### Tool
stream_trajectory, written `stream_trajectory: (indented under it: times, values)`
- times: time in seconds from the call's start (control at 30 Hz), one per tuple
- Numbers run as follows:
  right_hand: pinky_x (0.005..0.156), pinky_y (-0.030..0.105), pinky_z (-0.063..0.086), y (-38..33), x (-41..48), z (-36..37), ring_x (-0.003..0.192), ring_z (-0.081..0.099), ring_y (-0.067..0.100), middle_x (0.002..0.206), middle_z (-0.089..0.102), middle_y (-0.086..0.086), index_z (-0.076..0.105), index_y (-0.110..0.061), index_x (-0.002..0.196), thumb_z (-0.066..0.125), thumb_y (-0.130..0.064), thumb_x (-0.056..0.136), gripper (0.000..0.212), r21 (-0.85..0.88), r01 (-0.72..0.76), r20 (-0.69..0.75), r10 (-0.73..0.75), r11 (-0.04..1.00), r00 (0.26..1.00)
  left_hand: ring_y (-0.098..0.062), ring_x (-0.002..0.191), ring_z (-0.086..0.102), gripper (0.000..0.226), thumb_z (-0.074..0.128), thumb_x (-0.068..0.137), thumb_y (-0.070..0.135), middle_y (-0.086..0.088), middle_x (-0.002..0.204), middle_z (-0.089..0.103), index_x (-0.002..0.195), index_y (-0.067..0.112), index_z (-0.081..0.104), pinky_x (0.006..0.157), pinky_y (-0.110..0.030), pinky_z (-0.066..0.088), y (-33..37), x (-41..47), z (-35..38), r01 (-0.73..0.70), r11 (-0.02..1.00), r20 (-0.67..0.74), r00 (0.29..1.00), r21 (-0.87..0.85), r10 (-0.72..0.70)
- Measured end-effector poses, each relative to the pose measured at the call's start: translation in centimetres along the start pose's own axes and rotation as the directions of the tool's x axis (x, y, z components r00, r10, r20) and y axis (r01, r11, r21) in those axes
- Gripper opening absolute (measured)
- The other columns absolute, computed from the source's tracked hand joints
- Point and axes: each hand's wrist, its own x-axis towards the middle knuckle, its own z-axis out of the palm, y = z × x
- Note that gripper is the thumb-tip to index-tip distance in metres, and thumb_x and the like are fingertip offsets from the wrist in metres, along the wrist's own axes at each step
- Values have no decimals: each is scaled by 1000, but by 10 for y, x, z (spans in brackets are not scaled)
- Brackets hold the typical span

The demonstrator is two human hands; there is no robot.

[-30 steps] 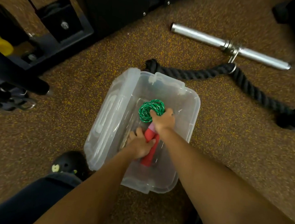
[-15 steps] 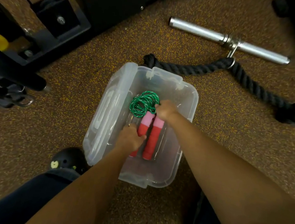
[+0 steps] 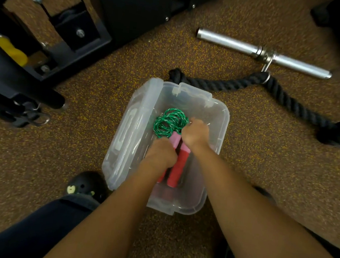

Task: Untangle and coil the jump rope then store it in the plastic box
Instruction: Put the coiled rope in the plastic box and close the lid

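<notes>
The clear plastic box [image 3: 219,122] sits open on the speckled floor [image 3: 267,166], its lid [image 3: 130,128] hanging off the left side. Inside lies the jump rope: green coils [image 3: 168,122] near the far end, red handles [image 3: 178,166] side by side toward the near end. The left hand [image 3: 160,154] is wrapped around the handles. The right hand [image 3: 195,133] is curled shut where coils meet handles. A black thick rope [image 3: 286,96] lies past the box.

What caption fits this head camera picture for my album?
Both hands, left hand and right hand, settle the coiled green jump rope into the clear plastic box.
</notes>
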Motion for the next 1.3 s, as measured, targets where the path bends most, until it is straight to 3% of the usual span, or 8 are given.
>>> stream_trajectory:
  times: [0.13, 0.27, 0.33, 0.47, 0.67, 0.93, 1.07, 1.3]
  values:
    - [81, 30, 39, -12, -45, 5, 103, 60, 35, 109, 66, 22, 59, -2, 111, 41, -12, 95, 26, 374, -9, -188, 85, 927, 979, -31, 108, 57, 27, 46, 88, 5, -20, 117, 61, 111, -1, 60, 86, -30, 43, 30, -32, -68, -137, 990, -6, 991, -34, 137]
    - [62, 19, 31, -30, -97, 16, 80, 53, 19, 81, 58, 2, 56, -4, 110, 41, -25, 98, 28, 567, 31, -159, 73, 823, 985, -11, 74, 59, 20, 47, 90, 5, -2, 86, 61, 104, 15, 57, 65, -20, 47, 29, -67, -130, -287, 781, -211, 956, -555, 202]
    - [72, 22, 39, -39, -117, 28, 85, 57, 18, 86, 60, 0, 54, -7, 109, 45, -36, 95, 34, 621, 45, -108, 28, 783, 994, -7, 74, 59, 24, 45, 91, 6, 3, 88, 63, 110, 16, 58, 67, -16, 47, 13, -78, -148, -331, 687, -328, 934, -647, 141]
    - [94, 36, 46, -54, -138, 52, 103, 58, 26, 111, 61, 12, 49, -10, 117, 62, -44, 82, 50, 560, 33, -32, -18, 828, 999, -6, 78, 59, 26, 49, 90, 10, 5, 92, 64, 113, 14, 59, 73, -18, 47, -28, -78, -151, -282, 573, -439, 885, -769, -153]
    - [83, 31, 47, -57, -136, 58, 101, 62, 31, 112, 64, 16, 40, -14, 123, 64, -13, 81, 49, 451, -31, 12, 29, 892, 1000, -6, 78, 58, 26, 48, 90, 9, 5, 90, 62, 114, 12, 58, 71, -19, 44, -57, -70, -125, -206, 470, -378, 874, -858, -306]
    - [91, 42, 51, -51, -127, 48, 100, 64, 32, 104, 68, 15, 57, -6, 111, 68, -11, 78, 36, 523, -101, 121, 44, 846, 992, -15, 94, 57, 25, 47, 90, 9, -4, 107, 61, 112, 13, 58, 80, -26, 43, -62, -64, -108, -153, 576, -347, 906, -803, -242]
    - [84, 39, 54, -38, -130, 33, 88, 64, 25, 87, 62, 2, 54, -7, 109, 69, -3, 78, 35, 664, -101, 182, -29, 741, 983, -17, 89, 59, 22, 48, 88, 11, -4, 102, 63, 107, 15, 59, 71, -27, 46, -65, -62, -107, -135, 637, -354, 906, -759, -230]
    - [67, 30, 58, 1, -139, -23, 77, 66, 17, 91, 66, 6, 57, -13, 99, 63, 2, 82, 24, 860, -121, 230, -165, 495, 959, -35, 125, 37, 41, 47, 90, 18, -15, 140, 32, 130, 17, 46, 106, -44, 31, -55, -67, -89, -27, 894, -483, 849, -447, -216]
